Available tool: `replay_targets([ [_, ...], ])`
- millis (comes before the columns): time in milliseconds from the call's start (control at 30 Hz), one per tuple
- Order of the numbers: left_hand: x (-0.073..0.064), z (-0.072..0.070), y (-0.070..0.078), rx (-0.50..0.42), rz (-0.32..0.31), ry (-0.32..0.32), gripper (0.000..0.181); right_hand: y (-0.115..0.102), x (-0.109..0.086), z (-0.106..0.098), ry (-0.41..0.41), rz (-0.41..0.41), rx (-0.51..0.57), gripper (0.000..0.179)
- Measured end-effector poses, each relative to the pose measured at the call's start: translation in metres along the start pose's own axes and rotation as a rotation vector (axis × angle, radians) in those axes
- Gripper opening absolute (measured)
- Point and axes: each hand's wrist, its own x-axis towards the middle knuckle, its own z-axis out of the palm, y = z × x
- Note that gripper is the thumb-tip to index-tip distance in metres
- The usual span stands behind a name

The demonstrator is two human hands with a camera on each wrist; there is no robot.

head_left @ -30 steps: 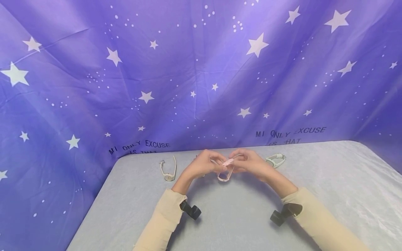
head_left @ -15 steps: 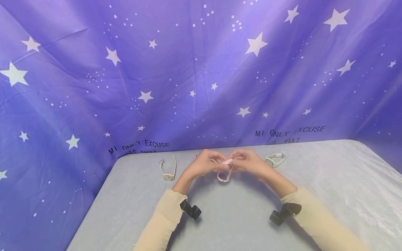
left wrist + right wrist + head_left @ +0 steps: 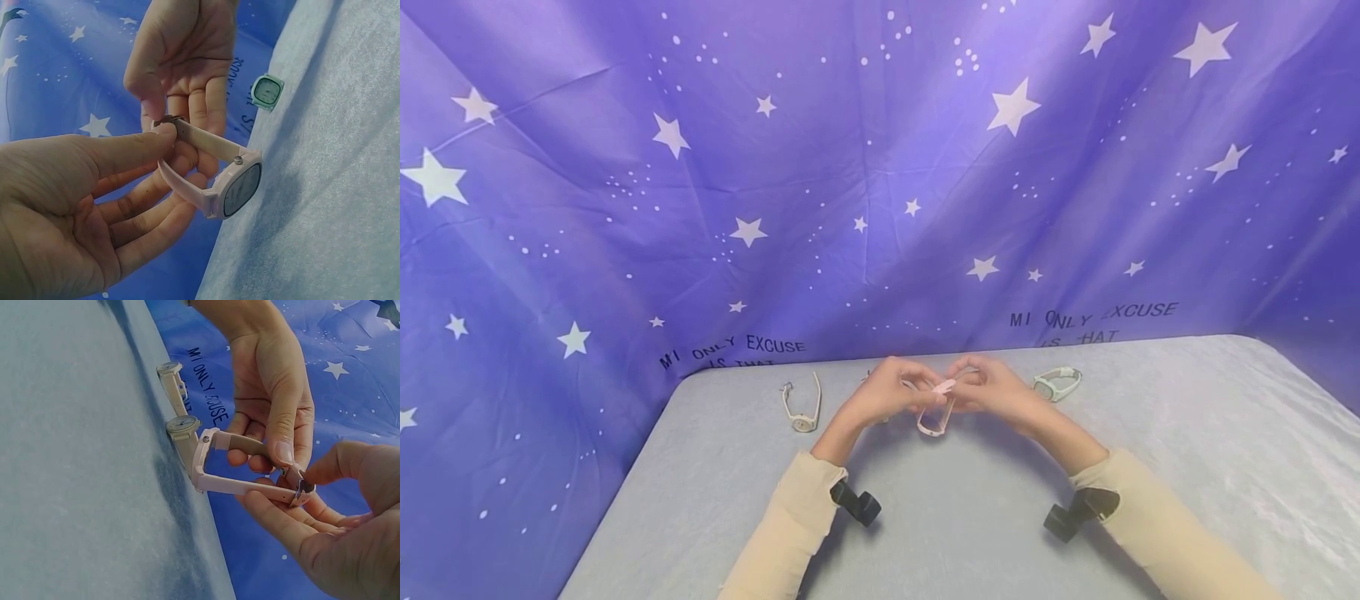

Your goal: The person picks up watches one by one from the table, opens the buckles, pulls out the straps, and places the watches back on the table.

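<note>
A pale pink wristwatch [image 3: 242, 189] hangs in a loop from both hands, its squarish dial lowest. My left hand [image 3: 891, 390] pinches one strap end between thumb and fingers, near the metal buckle [image 3: 302, 489]. From the other side my right hand [image 3: 996, 392] grips the strap at the buckle, thumb and fingers meeting there. In the right wrist view the two strap ends overlap at the buckle. The watch is held up over the table, with the dial turned away from the hands.
On the grey cloth-covered table [image 3: 970, 517] a mint green watch [image 3: 1058, 384] lies beyond my right hand. A cream watch [image 3: 803, 422] lies left of my left hand. Another pale watch [image 3: 184, 428] is mostly hidden behind that hand in the head view. A purple star-printed curtain [image 3: 850, 167] hangs behind.
Both hands stay in place at the buckle. The pink watch's hanging dial has shifted very slightly to the left.
</note>
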Motion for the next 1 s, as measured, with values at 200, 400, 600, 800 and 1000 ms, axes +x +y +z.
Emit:
replay_targets([
  [200, -0.0003, 0.0007, 0.0025, 0.01, -0.009, 0.0, 0.02, -0.0012, -0.0016, 0.0007, -0.001, -0.03, -0.033, 0.028],
  [400, 0.0, 0.0006, 0.0035, 0.015, 0.0, -0.01, 0.021, 0.0006, -0.0014, -0.001, -0.005, -0.027, -0.033, 0.025],
  [600, 0.0013, 0.0003, 0.0038, 0.025, 0.01, -0.017, 0.022, 0.001, -0.0014, -0.0023, -0.017, -0.019, -0.02, 0.025],
  [800, -0.0005, -0.0009, 0.0045, 0.044, 0.013, -0.001, 0.022, 0.0, -0.001, -0.0013, -0.007, -0.011, -0.019, 0.025],
  [1000, -0.0021, -0.0009, 0.0064, 0.055, 0.017, 0.007, 0.02, -0.0021, -0.0017, 0.0002, 0.013, -0.005, -0.026, 0.029],
])
